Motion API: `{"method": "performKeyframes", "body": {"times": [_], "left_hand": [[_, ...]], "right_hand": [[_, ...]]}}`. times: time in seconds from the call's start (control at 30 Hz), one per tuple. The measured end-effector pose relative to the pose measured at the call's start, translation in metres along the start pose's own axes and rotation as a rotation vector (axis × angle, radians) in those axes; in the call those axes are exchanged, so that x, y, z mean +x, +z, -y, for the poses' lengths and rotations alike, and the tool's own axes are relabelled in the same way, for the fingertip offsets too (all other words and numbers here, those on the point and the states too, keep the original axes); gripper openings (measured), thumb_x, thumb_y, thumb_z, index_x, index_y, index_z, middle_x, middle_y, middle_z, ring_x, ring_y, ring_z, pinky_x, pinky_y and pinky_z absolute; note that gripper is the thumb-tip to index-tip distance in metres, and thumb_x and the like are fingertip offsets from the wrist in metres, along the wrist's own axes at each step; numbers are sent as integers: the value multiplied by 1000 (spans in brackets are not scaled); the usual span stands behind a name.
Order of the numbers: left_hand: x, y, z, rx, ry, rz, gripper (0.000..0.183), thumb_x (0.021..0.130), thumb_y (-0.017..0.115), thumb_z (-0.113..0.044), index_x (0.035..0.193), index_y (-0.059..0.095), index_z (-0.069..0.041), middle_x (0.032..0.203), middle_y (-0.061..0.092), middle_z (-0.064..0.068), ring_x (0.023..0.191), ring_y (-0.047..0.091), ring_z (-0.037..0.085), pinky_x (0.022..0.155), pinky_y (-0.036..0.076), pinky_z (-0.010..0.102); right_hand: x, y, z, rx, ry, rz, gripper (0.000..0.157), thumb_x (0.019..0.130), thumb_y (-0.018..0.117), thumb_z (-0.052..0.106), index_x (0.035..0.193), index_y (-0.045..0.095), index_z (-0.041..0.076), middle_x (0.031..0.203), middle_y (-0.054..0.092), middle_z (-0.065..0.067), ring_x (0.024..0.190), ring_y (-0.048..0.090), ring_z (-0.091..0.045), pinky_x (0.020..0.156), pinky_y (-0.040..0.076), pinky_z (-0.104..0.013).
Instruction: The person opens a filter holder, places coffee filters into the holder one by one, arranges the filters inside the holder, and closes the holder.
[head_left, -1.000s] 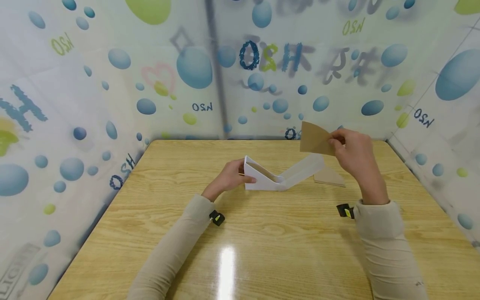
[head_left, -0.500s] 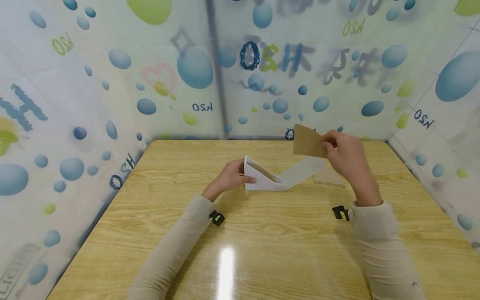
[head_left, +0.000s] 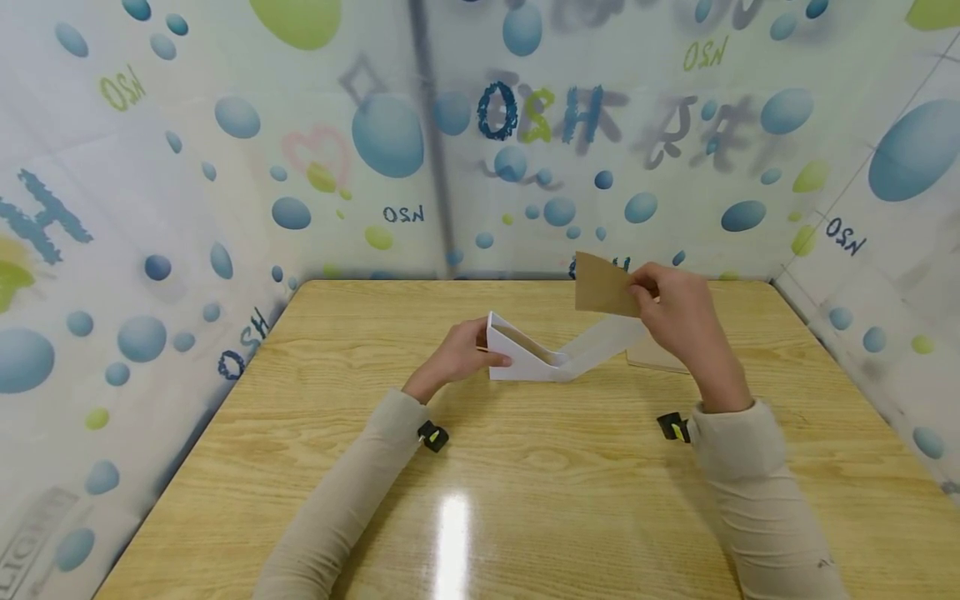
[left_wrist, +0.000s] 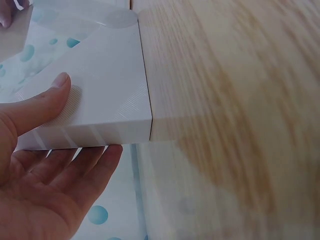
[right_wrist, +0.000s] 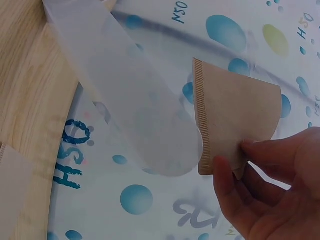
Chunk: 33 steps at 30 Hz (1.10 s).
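My left hand (head_left: 459, 354) grips the back end of a white box (head_left: 517, 364) standing on the table, thumb on its near side and fingers behind. In the left wrist view the thumb lies flat on the box wall (left_wrist: 105, 75). The box's slanted mouth shows a brown edge inside. Its translucent lid (head_left: 600, 346) is swung out to the right. Above this lid, my right hand (head_left: 686, 321) pinches a brown paper coffee filter (head_left: 602, 285) by one corner. The right wrist view shows the filter's crimped edge (right_wrist: 201, 115) facing the lid.
More coffee filters (head_left: 651, 358) lie flat on the wooden table (head_left: 525, 483), right of the box and partly behind the lid and right hand. A patterned curtain (head_left: 360, 233) stands along the table's back edge, with others at both sides.
My right hand has moved left and slightly down with the coffee filter, bringing it over the lid, closer to the box. The left hand and box have stayed still.
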<state>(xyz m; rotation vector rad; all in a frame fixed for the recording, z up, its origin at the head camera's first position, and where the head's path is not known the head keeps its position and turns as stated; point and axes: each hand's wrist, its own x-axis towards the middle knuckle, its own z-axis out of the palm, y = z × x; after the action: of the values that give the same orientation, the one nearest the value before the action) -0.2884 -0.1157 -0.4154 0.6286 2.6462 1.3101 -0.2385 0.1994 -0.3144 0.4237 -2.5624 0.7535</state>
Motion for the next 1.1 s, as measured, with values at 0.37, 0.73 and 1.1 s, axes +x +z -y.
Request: {"method": "performKeyframes", "body": {"times": [0.37, 0.73, 1.1], "left_hand": [[-1, 0, 0, -9, 15, 4, 44, 88, 83, -11, 128, 65, -6, 121, 74, 13, 107, 73, 27, 90, 59, 39], [-1, 0, 0, -12, 21, 6, 43, 88, 82, -10, 128, 65, -5, 121, 73, 14, 107, 73, 29, 90, 60, 39], [0, -1, 0, -14, 21, 6, 44, 88, 83, -9, 128, 65, -4, 121, 73, 15, 107, 73, 30, 90, 60, 39]], "right_hand": [[1, 11, 5, -27, -21, 32, 16, 102, 60, 4, 109, 73, -4, 99, 75, -23, 86, 69, -36, 73, 56, -50], [3, 24, 10, -39, -45, 57, 14, 101, 62, 4, 106, 73, -4, 98, 76, -22, 85, 71, -35, 75, 57, -50], [4, 34, 13, -16, -43, 94, 13, 101, 63, 6, 105, 73, -2, 96, 76, -19, 81, 69, -32, 73, 56, -47]]}}
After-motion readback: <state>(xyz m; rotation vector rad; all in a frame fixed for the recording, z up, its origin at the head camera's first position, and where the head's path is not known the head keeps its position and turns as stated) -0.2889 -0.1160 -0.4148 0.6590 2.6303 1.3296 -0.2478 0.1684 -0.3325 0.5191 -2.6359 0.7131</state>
